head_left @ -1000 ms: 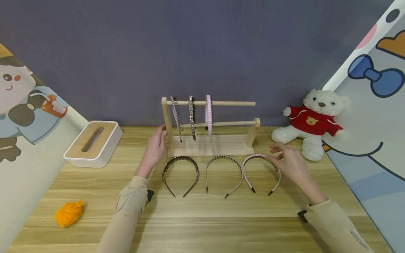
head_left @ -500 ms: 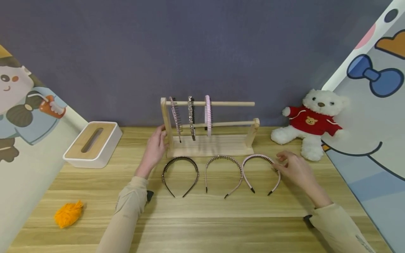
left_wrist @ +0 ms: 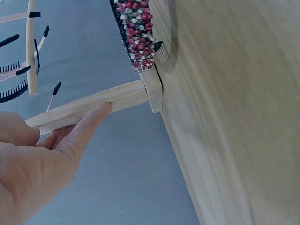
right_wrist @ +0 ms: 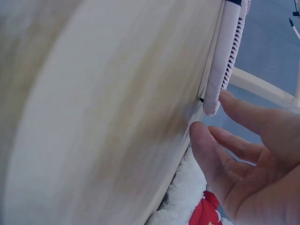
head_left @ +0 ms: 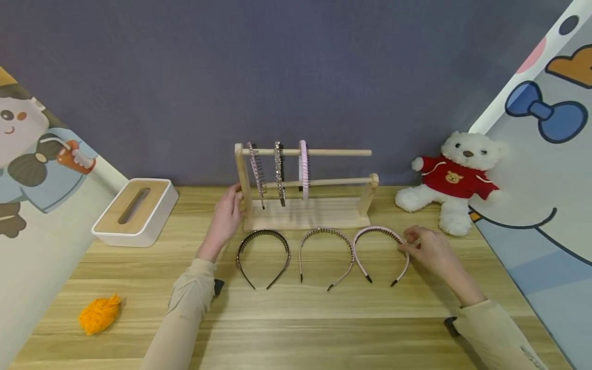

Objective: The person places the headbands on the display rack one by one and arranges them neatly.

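Observation:
Beside the wooden headband stand (head_left: 305,216), my left hand (head_left: 226,213) grips its left upright; in the left wrist view one finger (left_wrist: 91,119) lies along that wood. Three headbands hang on the stand's upper rod: a thin pink one (head_left: 256,172), a glittery one (head_left: 279,172) and a light pink one (head_left: 303,169). Several more lie in a row on the table: a black headband (head_left: 263,232), a thin pink toothed headband (head_left: 326,231) and a pale pink headband (head_left: 376,229). My right hand (head_left: 432,250) is at the pale pink headband's right side, thumb at its edge, fingers spread apart.
A white tissue box (head_left: 136,210) with a wooden lid stands at the left. An orange bundle (head_left: 99,314) lies at the front left. The white teddy bear (head_left: 455,180) in a red sweater sits at the back right. A dark wall (head_left: 296,77) rises behind the table.
My right hand has moved down and slightly right along the pale pink headband's outer side. My left hand stays on the stand, and the headbands lie as before.

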Action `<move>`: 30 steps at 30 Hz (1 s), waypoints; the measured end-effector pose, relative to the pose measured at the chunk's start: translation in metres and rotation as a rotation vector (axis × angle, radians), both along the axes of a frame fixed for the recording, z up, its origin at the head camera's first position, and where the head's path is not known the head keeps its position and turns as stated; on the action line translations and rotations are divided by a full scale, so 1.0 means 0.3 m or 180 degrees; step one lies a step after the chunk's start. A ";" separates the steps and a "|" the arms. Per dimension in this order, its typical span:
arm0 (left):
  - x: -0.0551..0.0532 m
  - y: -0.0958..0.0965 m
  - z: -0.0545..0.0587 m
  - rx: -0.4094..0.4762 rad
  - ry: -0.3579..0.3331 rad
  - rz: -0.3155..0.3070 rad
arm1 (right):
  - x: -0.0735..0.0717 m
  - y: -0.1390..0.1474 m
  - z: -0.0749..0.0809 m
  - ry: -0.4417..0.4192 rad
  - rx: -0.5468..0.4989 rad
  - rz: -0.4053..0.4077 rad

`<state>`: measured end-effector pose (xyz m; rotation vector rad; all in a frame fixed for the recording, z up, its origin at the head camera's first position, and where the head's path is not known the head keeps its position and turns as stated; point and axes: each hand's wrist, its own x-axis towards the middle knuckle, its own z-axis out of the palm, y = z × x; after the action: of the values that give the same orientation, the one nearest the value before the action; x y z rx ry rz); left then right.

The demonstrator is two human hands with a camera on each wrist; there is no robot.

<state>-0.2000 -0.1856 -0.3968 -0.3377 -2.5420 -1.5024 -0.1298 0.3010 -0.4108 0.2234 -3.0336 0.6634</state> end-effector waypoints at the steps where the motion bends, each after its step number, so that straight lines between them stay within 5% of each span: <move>1: 0.000 0.000 0.000 -0.0007 -0.0001 0.0002 | -0.001 0.001 -0.001 -0.0009 0.0007 0.0010; 30: 0.004 0.001 0.001 0.0002 0.0017 0.0010 | 0.004 -0.004 0.005 -0.0520 -0.0331 -0.0060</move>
<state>-0.1989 -0.1852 -0.3965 -0.3368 -2.5368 -1.4992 -0.1285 0.2999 -0.4093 0.1439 -3.1376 0.8768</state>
